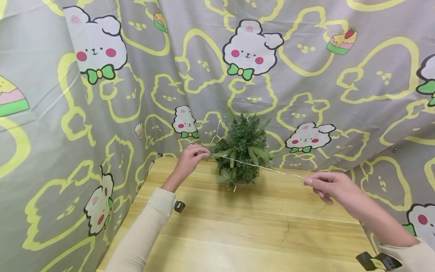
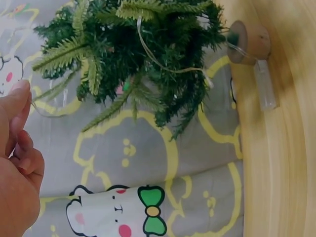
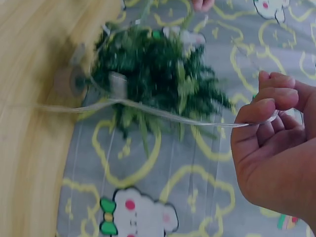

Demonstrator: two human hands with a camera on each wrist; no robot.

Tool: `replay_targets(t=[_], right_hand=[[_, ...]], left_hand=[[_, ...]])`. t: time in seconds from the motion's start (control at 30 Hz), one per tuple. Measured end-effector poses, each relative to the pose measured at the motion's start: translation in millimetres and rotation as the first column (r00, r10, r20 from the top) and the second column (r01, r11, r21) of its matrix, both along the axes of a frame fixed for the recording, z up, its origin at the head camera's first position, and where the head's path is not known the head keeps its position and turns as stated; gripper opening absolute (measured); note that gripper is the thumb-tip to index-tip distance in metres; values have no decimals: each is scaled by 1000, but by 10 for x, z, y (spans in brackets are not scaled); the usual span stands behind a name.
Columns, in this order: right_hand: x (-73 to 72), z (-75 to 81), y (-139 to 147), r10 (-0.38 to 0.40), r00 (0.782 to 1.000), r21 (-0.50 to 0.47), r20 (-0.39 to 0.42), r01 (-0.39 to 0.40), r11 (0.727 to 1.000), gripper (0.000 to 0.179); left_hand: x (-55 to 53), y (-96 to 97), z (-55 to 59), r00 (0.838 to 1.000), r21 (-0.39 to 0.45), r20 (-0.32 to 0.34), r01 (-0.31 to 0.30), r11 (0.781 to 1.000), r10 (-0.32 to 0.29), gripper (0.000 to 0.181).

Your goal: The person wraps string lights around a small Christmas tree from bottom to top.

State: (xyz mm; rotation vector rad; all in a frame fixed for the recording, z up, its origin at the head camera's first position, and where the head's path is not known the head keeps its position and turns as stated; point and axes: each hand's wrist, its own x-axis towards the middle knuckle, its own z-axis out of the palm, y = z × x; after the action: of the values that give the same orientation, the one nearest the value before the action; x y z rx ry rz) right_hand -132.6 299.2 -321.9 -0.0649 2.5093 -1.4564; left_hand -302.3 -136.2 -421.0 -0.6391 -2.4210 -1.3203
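Observation:
A small green artificial Christmas tree stands towards the back of the table, with some thin wire looped over its branches. My left hand, left of the tree, pinches a thin string-light wire between thumb and fingertips. Right of the tree, my right hand pinches the same wire, which stretches across the front of the tree between both hands. In the right wrist view the wire runs from the curled fingers past the branches, with a loose length trailing over the table.
The tree's round wooden base shows in the left wrist view, with a small clear piece on the wire beside it. A grey curtain printed with rabbits hangs behind and beside the wooden table.

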Motion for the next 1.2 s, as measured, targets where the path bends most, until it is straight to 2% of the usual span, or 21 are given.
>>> replay_targets(t=[0.2, 0.37, 0.47, 0.57, 0.6, 0.67, 0.77, 0.83, 0.9, 1.03, 1.13, 1.2], right_hand=[[91, -47, 318, -27, 999, 75, -23, 28, 997, 38], [176, -97, 537, -45, 998, 37, -36, 47, 998, 30], [220, -108, 654, -51, 997, 32, -51, 52, 998, 27], [255, -111, 745, -50, 996, 44, -69, 54, 998, 25], [266, -109, 768, -57, 996, 46, -73, 60, 997, 25], [282, -105, 800, -65, 995, 48, -80, 69, 996, 24], [293, -85, 827, -77, 993, 51, -94, 82, 995, 24], [289, -70, 826, -78, 991, 44, -106, 83, 996, 24], [276, -55, 812, -84, 990, 13, -118, 86, 996, 24], [235, -19, 743, -76, 987, -117, -139, 60, 991, 20], [194, 29, 667, -78, 984, -242, -161, 37, 970, 17], [162, 81, 604, -110, 979, -302, -172, 54, 952, 17]], left_hand=[[-19, -30, -19, 1000, -44, -1, -22, 999, 22, 7], [22, 32, 11, 1000, -85, -21, -3, 996, 1, 7], [68, 93, 66, 998, -115, -56, 13, 993, -19, 8], [114, 158, 125, 991, -179, -130, 17, 984, -41, 9], [128, 179, 140, 985, -210, -166, 14, 978, -50, 9], [159, 221, 164, 964, -293, -257, -2, 956, -76, 9], [203, 282, 179, 915, -413, -387, -58, 909, -118, 9], [228, 320, 187, 887, -463, -441, -93, 882, -138, 10], [248, 356, 197, 875, -481, -463, -115, 869, -141, 11], [277, 425, 244, 871, -480, -470, -115, 870, -144, 14], [286, 485, 294, 864, -476, -478, -105, 873, -157, 14], [293, 531, 344, 860, -476, -483, -100, 874, -165, 13]])
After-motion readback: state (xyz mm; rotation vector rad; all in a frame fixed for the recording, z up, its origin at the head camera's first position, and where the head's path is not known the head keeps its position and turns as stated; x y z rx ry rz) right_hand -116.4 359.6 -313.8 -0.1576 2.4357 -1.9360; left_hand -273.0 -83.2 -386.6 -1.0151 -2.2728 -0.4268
